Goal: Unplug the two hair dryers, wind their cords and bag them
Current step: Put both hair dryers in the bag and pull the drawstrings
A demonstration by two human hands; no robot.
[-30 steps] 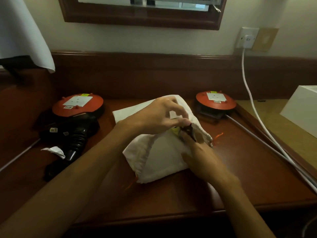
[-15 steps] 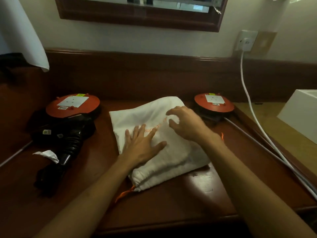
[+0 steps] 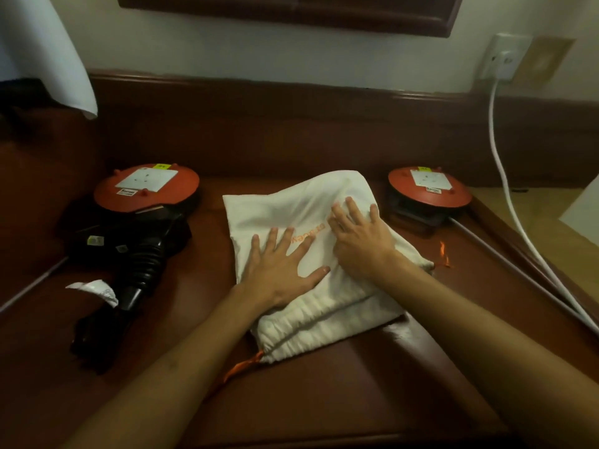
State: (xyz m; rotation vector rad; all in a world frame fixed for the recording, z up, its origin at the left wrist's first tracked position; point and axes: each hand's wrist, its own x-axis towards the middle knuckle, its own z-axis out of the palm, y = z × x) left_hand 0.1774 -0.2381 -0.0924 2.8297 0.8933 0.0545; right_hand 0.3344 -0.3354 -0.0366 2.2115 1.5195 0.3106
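Both forearms reach in from the near edge of the wooden desk. The left hand lies palm-down with fingers spread straight, pressing flat on the white drawstring bag; it grips nothing. The right hand rests beside it, fingers extended and nearly flat on the cloth, likewise holding nothing. Half a second ago the right hand was arched with fingers curled above the bag; it has since flattened and settled onto the fabric, while the left has kept its place. The bag lies directly beneath both palms, its gathered mouth toward the near edge with an orange drawstring trailing out. A black hair dryer lies unbagged well to the left, apart from either hand, against a red cable reel. A second red reel sits just right of the bag.
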